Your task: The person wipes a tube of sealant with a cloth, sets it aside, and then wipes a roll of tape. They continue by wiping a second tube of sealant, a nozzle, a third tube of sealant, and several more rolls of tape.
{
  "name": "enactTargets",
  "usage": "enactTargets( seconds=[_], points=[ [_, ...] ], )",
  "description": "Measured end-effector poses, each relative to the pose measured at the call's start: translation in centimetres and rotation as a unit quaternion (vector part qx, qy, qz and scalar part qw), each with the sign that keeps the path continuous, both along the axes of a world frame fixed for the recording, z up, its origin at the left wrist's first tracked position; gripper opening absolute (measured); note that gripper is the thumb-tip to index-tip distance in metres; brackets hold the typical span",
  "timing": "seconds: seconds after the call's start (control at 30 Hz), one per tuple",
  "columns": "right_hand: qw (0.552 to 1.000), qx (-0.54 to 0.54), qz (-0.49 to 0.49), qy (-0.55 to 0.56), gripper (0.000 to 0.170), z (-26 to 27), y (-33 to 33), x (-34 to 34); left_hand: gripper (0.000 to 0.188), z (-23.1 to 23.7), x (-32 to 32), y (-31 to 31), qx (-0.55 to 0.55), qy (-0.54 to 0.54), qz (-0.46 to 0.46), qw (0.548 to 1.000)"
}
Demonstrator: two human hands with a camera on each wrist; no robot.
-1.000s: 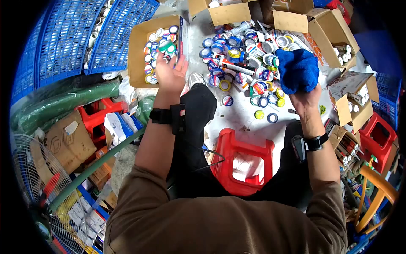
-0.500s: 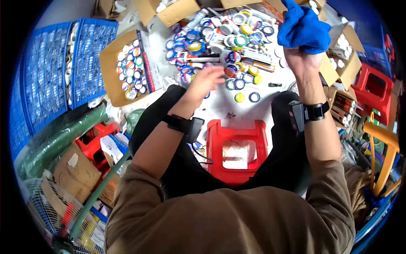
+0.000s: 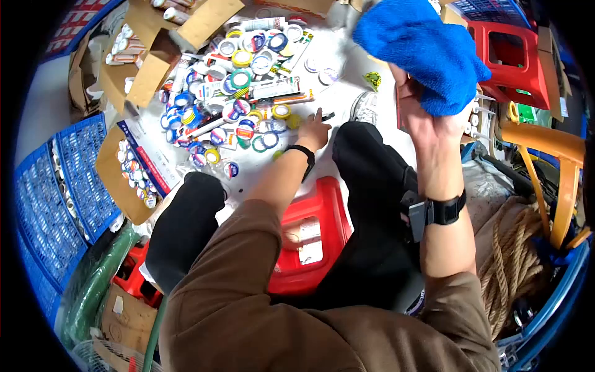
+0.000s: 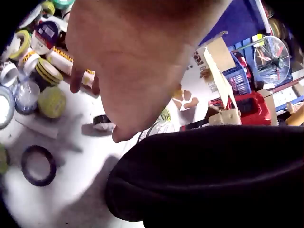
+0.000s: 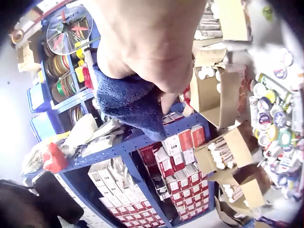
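Gripping a raised blue cloth (image 3: 427, 53) in curled fingers of the right hand (image 3: 432, 121); holding the left hand (image 3: 315, 131), with fingers parted, near a small black object (image 4: 100, 120) on the floor (image 4: 71, 194).

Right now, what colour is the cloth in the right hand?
The cloth is bright blue, seen best in the head view.

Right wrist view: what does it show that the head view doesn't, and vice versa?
Only the right wrist view shows the coloured spools on the shelf and the red plastic item near them.

Only the head view shows the left hand, the coiled rope and the red stool between the knees.

Both show the right hand holding the blue cloth, and the pile of tape rolls.
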State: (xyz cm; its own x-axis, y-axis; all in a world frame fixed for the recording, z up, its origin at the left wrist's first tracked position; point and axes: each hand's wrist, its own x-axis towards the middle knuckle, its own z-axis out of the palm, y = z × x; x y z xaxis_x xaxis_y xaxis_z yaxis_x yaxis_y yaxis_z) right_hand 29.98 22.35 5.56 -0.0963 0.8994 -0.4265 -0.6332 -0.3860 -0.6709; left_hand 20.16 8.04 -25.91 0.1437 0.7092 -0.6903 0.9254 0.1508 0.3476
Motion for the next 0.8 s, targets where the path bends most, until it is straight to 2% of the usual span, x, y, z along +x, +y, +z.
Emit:
enactTargets(
  seconds=[0.07, 0.1, 0.13, 0.17, 0.2, 0.23, 0.3, 0.33, 0.37, 0.4, 0.43, 0.47, 0.5, 0.57, 0.6, 0.63, 0.7, 0.73, 0.77, 0.8],
  points=[
    [0.995, 0.057, 0.061, 0.061, 0.046, -0.7, 0.3, 1.1, 0.036, -0.7, 1.2, 0.7, -0.008, 0.027, -0.019, 0.999],
    [0.995, 0.057, 0.057, 0.06, 0.046, -0.7, 0.4, 1.2, 0.036, -1.4, 1.5, 0.8, -0.014, 0.028, -0.026, 0.999],
    [0.996, 0.059, 0.052, 0.041, 0.046, -0.6, 0.3, 1.1, 0.032, -3.0, 1.7, 0.2, 0.043, 0.026, -0.008, 0.999],
    [0.997, 0.061, 0.047, 0.023, 0.047, -0.6, 0.2, 1.1, 0.032, -4.5, 1.8, -0.1, 0.04, 0.026, -0.009, 0.999],
    [0.992, 0.096, 0.062, 0.052, 0.036, -1.2, 0.5, 1.9, 0.031, -4.6, 1.6, 0.2, 0.034, 0.011, 0.017, 0.999],
    [0.992, 0.096, 0.06, 0.054, 0.036, -1.8, 0.7, 2.3, 0.032, -4.5, 1.2, 0.5, 0.029, -0.003, 0.044, 0.999],
    [0.975, 0.15, 0.036, -0.16, 0.029, -2.3, 0.8, 2.5, 0.034, -3.0, 0.2, 0.3, 0.142, -0.078, 0.138, 0.977],
    [0.957, 0.182, -0.024, -0.225, 0.029, -1.8, 0.7, 1.3, 0.03, -1.6, -0.3, 0.7, 0.167, -0.126, 0.215, 0.954],
    [0.934, 0.235, 0.006, -0.269, 0.023, -2.3, 0.7, 1.5, 0.027, -0.1, -0.7, 0.9, 0.19, -0.173, 0.288, 0.923],
    [0.89, 0.313, 0.027, -0.331, 0.019, -2.0, 0.5, 1.2, 0.029, 1.2, -1.0, 1.0, 0.278, -0.233, 0.338, 0.868],
    [0.834, 0.388, 0.046, -0.388, 0.015, -1.7, 0.2, 0.6, 0.028, 4.8, -1.6, 1.6, 0.221, -0.311, 0.435, 0.816],
    [0.838, 0.418, 0.076, -0.342, 0.014, -1.9, -0.2, -0.2, 0.028, 8.1, -2.6, 2.0, 0.202, -0.348, 0.471, 0.785],
    [0.806, 0.437, 0.116, -0.382, 0.013, -1.5, -0.7, -0.6, 0.028, 11.5, -3.7, 2.1, 0.182, -0.384, 0.505, 0.751],
    [0.699, 0.532, 0.22, -0.425, 0.011, -1.0, -2.0, -2.1, 0.037, 19.0, -6.0, 2.3, 0.188, -0.433, 0.543, 0.694],
    [0.654, 0.535, 0.282, -0.454, 0.015, -0.1, -3.1, -3.0, 0.046, 23.7, -7.0, 2.2, 0.199, -0.506, 0.548, 0.636],
    [0.606, 0.534, 0.343, -0.48, 0.021, 0.8, -4.4, -3.9, 0.049, 24.6, -8.1, 1.2, 0.242, -0.557, 0.53, 0.592],
    [0.603, 0.568, 0.314, -0.464, 0.035, 0.7, -5.7, -6.1, 0.049, 29.2, -10.5, -0.6, 0.221, -0.522, 0.531, 0.63],
    [0.652, 0.531, 0.307, -0.446, 0.04, 1.0, -6.6, -7.2, 0.048, 30.4, -11.8, -1.8, 0.204, -0.454, 0.528, 0.689],
    [0.698, 0.491, 0.3, -0.427, 0.046, 1.5, -7.6, -8.1, 0.052, 31.7, -12.9, -2.7, 0.283, -0.371, 0.435, 0.771],
    [0.694, 0.465, 0.328, -0.442, 0.057, 1.8, -8.3, -8.7, 0.054, 33.5, -12.8, -3.3, 0.282, -0.466, 0.469, 0.695]
  ],
)
